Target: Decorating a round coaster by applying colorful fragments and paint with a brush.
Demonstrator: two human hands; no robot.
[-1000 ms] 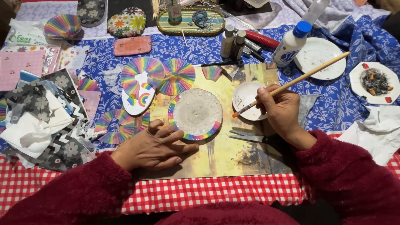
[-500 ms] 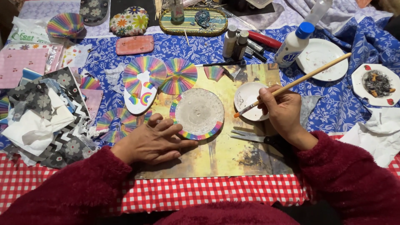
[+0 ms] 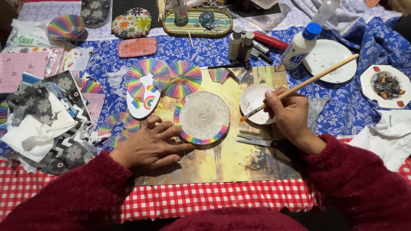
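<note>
My right hand [image 3: 290,114] grips a long wooden paintbrush [image 3: 319,79], its bristle tip over a small white dish [image 3: 253,99]. My left hand [image 3: 150,143] lies flat on a yellowish picture sheet [image 3: 227,158], fingertips touching the lower left edge of a round disc [image 3: 201,117] with a rainbow rim and a greyish, shiny centre. Both arms wear dark red fuzzy sleeves. Grey scissors [image 3: 257,141] lie under my right wrist.
Rainbow paper fans [image 3: 183,78], a rainbow-decorated white shape [image 3: 143,105], a white glue bottle with a blue cap [image 3: 301,44], small bottles [image 3: 239,42], a white plate [image 3: 329,60], a dish of bits [image 3: 386,85], patterned paper scraps [image 3: 38,115] and white tissue [image 3: 391,132] crowd the table.
The view has shifted slightly. My hands stay nearly in place; the brush tip remains over the small white dish.
</note>
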